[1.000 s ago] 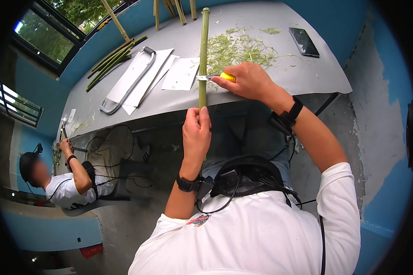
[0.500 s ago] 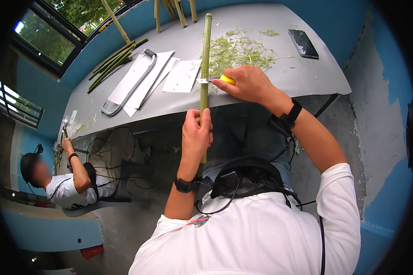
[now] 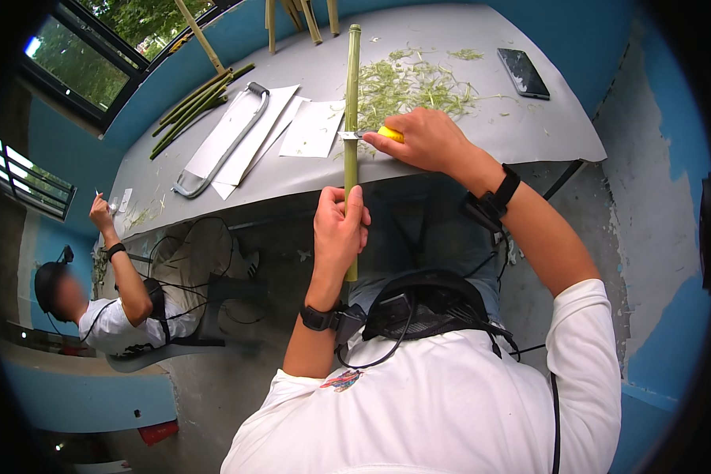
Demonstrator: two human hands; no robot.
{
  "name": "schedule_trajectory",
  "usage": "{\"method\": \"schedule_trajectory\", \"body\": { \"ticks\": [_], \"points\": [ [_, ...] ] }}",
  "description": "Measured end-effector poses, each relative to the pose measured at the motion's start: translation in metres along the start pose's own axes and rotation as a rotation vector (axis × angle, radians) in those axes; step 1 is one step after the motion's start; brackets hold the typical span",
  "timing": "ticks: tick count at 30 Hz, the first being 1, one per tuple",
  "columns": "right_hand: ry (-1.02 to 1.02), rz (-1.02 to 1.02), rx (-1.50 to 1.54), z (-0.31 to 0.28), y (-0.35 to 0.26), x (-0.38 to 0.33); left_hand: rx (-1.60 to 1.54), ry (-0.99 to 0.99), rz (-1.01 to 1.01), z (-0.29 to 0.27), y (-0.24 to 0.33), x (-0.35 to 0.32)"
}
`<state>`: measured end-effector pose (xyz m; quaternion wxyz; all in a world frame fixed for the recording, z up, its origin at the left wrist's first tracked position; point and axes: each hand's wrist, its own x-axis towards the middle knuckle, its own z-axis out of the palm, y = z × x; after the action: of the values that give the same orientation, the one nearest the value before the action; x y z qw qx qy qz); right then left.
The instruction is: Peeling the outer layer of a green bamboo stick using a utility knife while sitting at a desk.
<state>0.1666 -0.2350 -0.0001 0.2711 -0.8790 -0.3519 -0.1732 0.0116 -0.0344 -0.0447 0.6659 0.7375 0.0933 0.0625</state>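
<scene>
A long green bamboo stick [image 3: 352, 83] points away from me, its far part over the table and its near end below the table's edge. My left hand [image 3: 341, 229] is wrapped round its lower part. In my right hand [image 3: 425, 142] is a utility knife [image 3: 391, 135] with a yellow handle, closed in my fingers. Its blade lies across the bamboo just above the table's front edge. Thin green shavings [image 3: 411, 87] are scattered on the table to the right of the stick.
On the grey table [image 3: 521, 134] lie white paper sheets [image 3: 312, 130], a hacksaw frame [image 3: 249, 130], several green bamboo sticks [image 3: 189, 118] and a phone [image 3: 523, 73]. Bamboo legs [image 3: 308, 20] stand at the back. A co-worker [image 3: 134, 304] sits at the left, one hand raised.
The bamboo's far end has shifted slightly left, and the knife has barely moved along it. At the left, the co-worker's hand has risen.
</scene>
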Motion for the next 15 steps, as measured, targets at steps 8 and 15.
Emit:
{"method": "schedule_trajectory", "body": {
  "ticks": [8, 15],
  "points": [
    [0.157, 0.037, -0.11, 0.01, 0.003, -0.005, -0.026, -0.027, -0.041, -0.003, 0.006, -0.004],
    [0.203, 0.075, -0.09, 0.01, 0.006, -0.004, -0.065, -0.081, -0.094, -0.007, 0.009, -0.005]
  ]
}}
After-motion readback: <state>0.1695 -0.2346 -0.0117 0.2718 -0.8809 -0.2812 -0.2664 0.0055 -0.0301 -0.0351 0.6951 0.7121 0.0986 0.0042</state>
